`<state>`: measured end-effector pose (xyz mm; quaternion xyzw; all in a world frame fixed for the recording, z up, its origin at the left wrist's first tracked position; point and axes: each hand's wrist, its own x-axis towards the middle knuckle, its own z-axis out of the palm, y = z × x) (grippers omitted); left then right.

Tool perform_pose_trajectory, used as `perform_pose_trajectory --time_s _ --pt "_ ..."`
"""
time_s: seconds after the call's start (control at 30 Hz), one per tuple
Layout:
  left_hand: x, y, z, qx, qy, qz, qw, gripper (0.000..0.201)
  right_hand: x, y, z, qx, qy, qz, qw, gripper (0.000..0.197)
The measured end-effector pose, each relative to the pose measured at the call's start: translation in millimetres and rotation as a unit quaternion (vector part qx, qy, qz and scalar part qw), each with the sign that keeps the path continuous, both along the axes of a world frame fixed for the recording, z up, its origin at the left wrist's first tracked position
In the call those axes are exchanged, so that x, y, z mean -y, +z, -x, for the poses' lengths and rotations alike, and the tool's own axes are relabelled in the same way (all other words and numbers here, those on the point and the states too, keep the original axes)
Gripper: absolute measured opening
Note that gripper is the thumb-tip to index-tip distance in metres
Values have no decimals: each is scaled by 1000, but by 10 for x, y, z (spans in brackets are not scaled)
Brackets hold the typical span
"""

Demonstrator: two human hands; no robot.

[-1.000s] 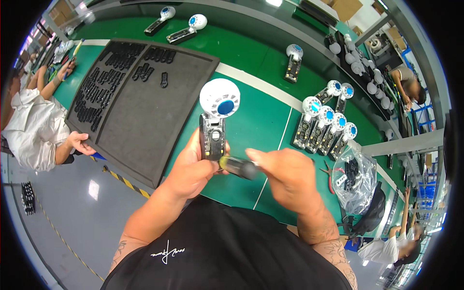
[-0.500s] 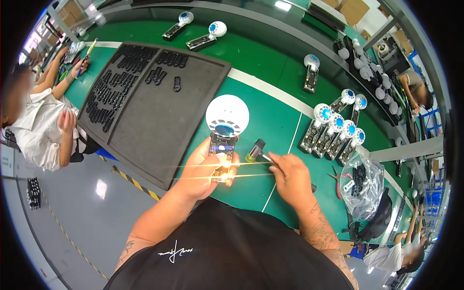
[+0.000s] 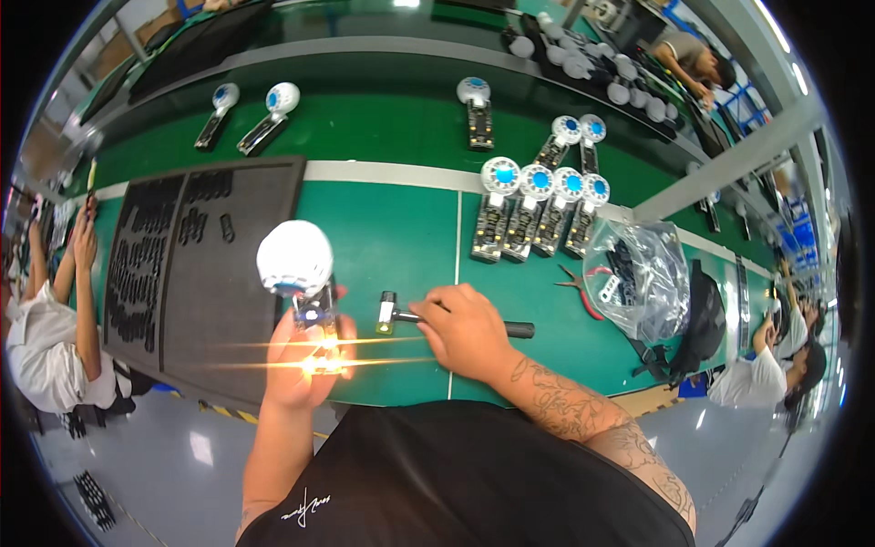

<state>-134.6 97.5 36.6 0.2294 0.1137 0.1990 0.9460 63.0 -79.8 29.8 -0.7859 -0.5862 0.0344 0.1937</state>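
Note:
My left hand [image 3: 305, 369] is closed round a white round-headed device [image 3: 294, 258] with a bare circuit-board handle. Two bright orange lights glare on its lower end and partly hide my fingers. To its right, my right hand [image 3: 463, 330] is closed on the handle of a small hammer [image 3: 388, 313] that lies low over the green table. The hammer's black-and-yellow head points left, and its dark grip end shows beyond my hand.
A dark tray [image 3: 214, 301] with rows of small black parts lies at left. Several similar devices [image 3: 533, 205] stand grouped at back right. Near them are red-handled pliers [image 3: 583, 290], a clear plastic bag [image 3: 652, 283] and a black bag [image 3: 694, 319]. Co-workers sit at both sides.
The view has swung to the right. My left hand has moved the lit device left, away from the hammer. The hammer now lies level, with my right hand over its handle.

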Motion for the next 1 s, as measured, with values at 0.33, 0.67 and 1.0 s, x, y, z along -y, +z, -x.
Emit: perform_pose_trajectory --time_s 0.33,0.67,1.0 --pt "-23 -144 104 -7 8 -41 999 57 13 -29 -44 -3 3 -1 1000 28" --pt "137 -64 -162 -171 -27 -38 984 51 220 -33 -303 -39 24 -2 999 31" --pt "-865 298 -1858 -128 -55 -25 990 42 331 364 -560 -103 34 -44 993 31"
